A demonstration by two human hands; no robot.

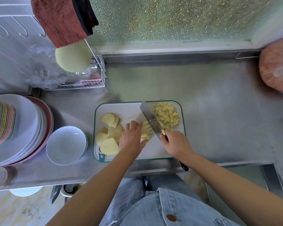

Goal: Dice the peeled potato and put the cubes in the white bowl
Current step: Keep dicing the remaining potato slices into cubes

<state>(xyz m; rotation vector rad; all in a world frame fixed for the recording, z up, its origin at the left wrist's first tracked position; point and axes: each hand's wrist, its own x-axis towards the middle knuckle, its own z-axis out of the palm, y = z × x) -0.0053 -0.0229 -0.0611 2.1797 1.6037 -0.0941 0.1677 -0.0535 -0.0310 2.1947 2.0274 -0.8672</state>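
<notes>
We see soft daylight through the frosted window point(170, 18), mild glare on the tabletop point(219, 111), faint shadows, fisheye bending and blur at edges.

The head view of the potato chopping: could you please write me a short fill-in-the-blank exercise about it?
1. The right hand grips the ____ by its handle.
2. The pile of diced cubes lies on the ____, not in a dish.
3. The white bowl stands to the ____ of the potato slices.

Missing words: knife; cutting board; left.
</notes>
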